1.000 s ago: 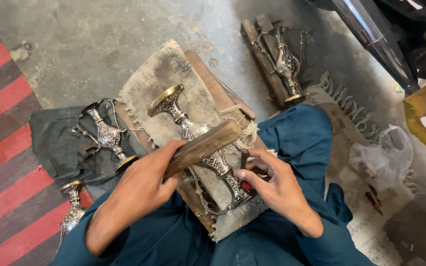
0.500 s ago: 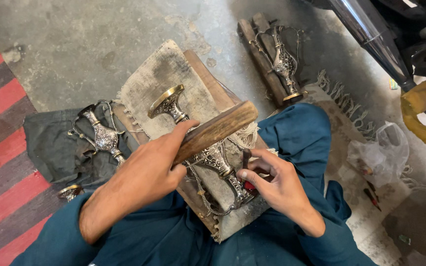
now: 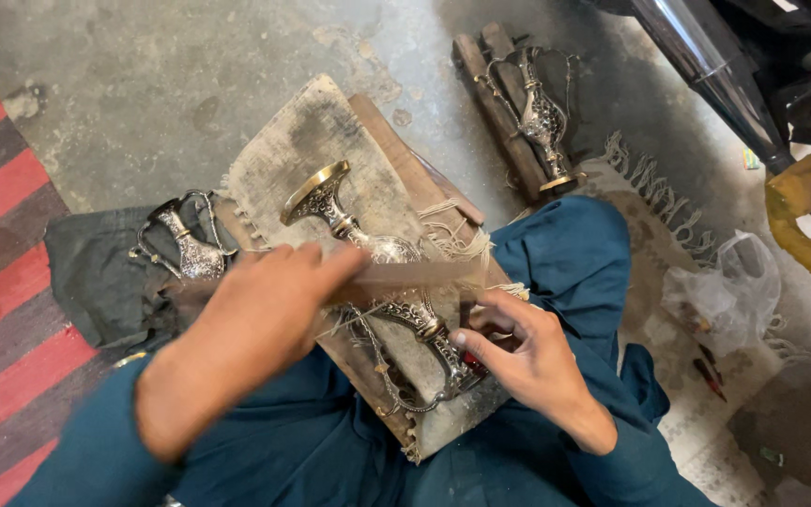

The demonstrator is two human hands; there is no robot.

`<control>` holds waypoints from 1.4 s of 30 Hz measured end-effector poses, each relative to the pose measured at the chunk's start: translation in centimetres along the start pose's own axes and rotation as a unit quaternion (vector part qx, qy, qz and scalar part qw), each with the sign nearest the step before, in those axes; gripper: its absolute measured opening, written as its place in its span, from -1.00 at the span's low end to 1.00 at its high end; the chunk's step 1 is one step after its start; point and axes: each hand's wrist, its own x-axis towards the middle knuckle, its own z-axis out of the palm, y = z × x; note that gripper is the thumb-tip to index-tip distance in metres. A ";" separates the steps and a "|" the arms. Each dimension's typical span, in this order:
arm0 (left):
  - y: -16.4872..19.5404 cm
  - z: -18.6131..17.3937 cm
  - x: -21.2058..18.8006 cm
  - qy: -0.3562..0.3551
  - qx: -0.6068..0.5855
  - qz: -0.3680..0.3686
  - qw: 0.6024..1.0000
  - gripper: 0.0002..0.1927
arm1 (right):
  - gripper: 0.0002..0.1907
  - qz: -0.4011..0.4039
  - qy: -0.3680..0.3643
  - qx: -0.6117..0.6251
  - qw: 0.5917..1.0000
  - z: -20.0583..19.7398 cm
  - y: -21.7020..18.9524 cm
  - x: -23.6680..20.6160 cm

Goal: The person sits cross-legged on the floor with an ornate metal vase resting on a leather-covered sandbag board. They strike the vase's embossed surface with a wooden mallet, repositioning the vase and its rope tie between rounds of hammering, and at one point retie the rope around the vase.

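Observation:
An ornate metal vase (image 3: 368, 246) with a flared brass foot lies on a cloth-covered wooden board (image 3: 302, 141) across my lap. My left hand (image 3: 255, 319) is shut on a wooden mallet (image 3: 405, 274), which shows as a motion blur just above the vase's middle. My right hand (image 3: 518, 352) rests at the vase's lower end, its fingers pinched on a small tool that is mostly hidden. A thin wire handle (image 3: 405, 399) curls beside the vase's neck.
A second ornate vase (image 3: 190, 249) lies on a dark cloth (image 3: 86, 282) to the left. A third vase (image 3: 539, 117) rests on wooden blocks (image 3: 490, 103) at the upper right. A striped red rug (image 3: 2, 282) lies at the far left. A plastic bag (image 3: 729, 291) and a fringed mat (image 3: 654, 221) sit on the right.
The mallet in my left hand has swung down toward the vase and is now blurred. The view has shifted slightly. My right hand stays at the vase's lower end.

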 end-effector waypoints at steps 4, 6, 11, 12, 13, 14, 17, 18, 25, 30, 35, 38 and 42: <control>0.2 -0.2 -0.3 0.030 0.010 -0.039 0.999 -0.40 | -0.53 0.011 -0.005 0.088 0.996 0.2 0.0 0.1; 0.1 -0.4 -0.3 0.040 -0.086 -0.051 0.994 -0.34 | -0.53 0.009 -0.003 0.078 0.997 0.2 -0.1 0.1; 0.6 -0.4 0.0 0.014 -0.109 -0.055 0.992 -0.28 | -0.54 0.019 0.012 0.019 1.000 0.2 -0.6 0.1; 0.7 -0.3 0.0 0.003 -0.114 -0.064 0.991 -0.26 | -0.54 0.019 0.008 0.018 1.000 0.2 -0.7 0.1; 0.8 -0.2 0.0 0.018 -0.134 -0.053 0.989 -0.26 | -0.55 0.019 0.005 0.018 1.000 0.2 -0.8 0.1; 0.8 -0.1 0.0 0.032 -0.154 -0.042 0.987 -0.26 | -0.54 0.017 0.001 0.021 1.000 0.2 -0.8 0.1; 0.7 0.4 0.0 0.049 -0.213 -0.028 0.975 -0.28 | -0.54 0.010 0.000 0.016 1.000 0.2 -0.8 0.2; 0.7 0.6 0.0 0.049 -0.234 -0.026 0.971 -0.29 | -0.55 0.008 0.004 0.006 1.000 0.2 -0.8 0.2; 0.5 0.8 0.0 0.003 -0.140 -0.041 0.989 -0.30 | -0.55 -0.012 0.020 -0.036 0.999 0.3 -0.9 0.1; 0.5 0.6 -0.1 0.034 -0.210 -0.031 0.977 -0.31 | -0.57 -0.007 0.017 -0.044 0.999 0.3 -1.3 0.1; 0.7 0.7 -0.1 0.045 -0.098 -0.017 0.994 -0.36 | -0.56 -0.006 0.023 -0.058 0.998 0.2 -1.5 0.2; 0.8 0.7 0.1 0.009 -0.033 -0.038 0.999 -0.36 | -0.59 0.002 0.016 -0.068 0.998 0.1 -1.5 0.2; 0.6 0.5 0.1 0.038 -0.205 -0.035 0.977 -0.29 | -0.57 0.000 0.015 -0.039 0.999 0.2 -1.4 0.2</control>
